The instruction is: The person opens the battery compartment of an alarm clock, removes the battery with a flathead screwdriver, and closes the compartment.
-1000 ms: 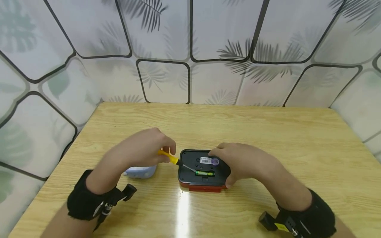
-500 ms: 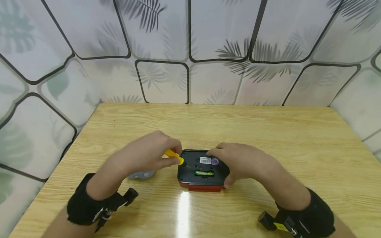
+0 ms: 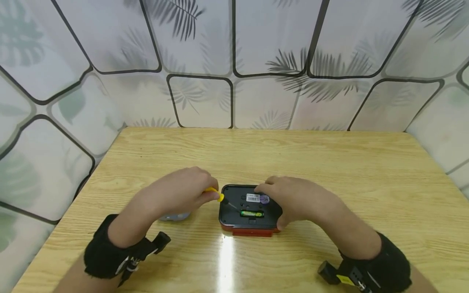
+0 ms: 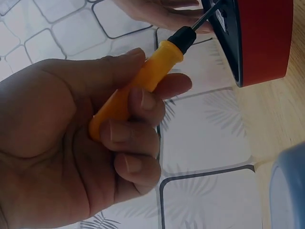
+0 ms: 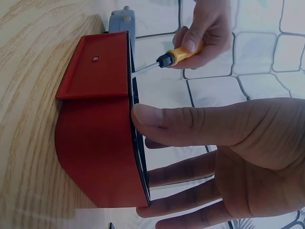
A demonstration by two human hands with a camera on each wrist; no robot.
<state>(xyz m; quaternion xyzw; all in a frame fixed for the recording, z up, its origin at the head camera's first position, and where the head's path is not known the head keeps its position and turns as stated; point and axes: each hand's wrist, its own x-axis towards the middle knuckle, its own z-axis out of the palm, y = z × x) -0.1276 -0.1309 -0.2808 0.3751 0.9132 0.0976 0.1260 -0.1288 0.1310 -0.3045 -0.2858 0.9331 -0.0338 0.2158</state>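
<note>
A red device with a black back [image 3: 231, 219] lies back side up on the table, a green battery [image 3: 252, 213] set in its slot. My left hand [image 3: 183, 192] grips a screwdriver [image 4: 159, 62] by its yellow handle, fingers curled round it. The thin metal shaft slants down to the battery's left end in the head view. On the device's right end rests my right hand [image 3: 302, 198]. In the right wrist view its thumb [image 5: 147, 114] touches the rim beside a red flap [image 5: 95, 67], and the other fingers reach, fairly straight, to the end edge.
A light blue object [image 3: 176, 217] stands on the wooden table [image 3: 304, 158] just left of the device, partly hidden by the left hand. Behind the table rises a wall covering [image 3: 205, 101] with leaf patterns. Black straps with small cameras sit on both wrists.
The left hand has shifted a little right and lower with the screwdriver, whose handle now shows less. The right hand and the device stay nearly still.
</note>
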